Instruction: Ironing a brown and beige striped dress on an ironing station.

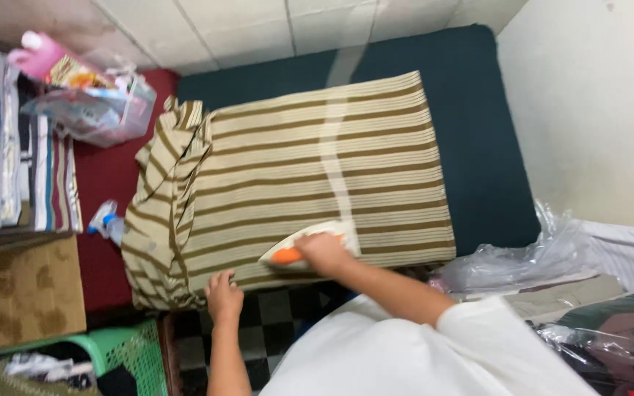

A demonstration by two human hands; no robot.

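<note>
The iron [304,248] rests on the shirt [295,176], folded clothes [16,147] stacked left, bagged garments [588,293] right.

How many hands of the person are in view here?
2: the right hand grips the iron on the striped shirt; the left hand rests flat on the shirt's near edge.

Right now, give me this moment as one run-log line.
right hand: grips iron on striped shirt | left hand: flat on shirt's near edge | surface: dark green mat | nearby: green basket
</note>
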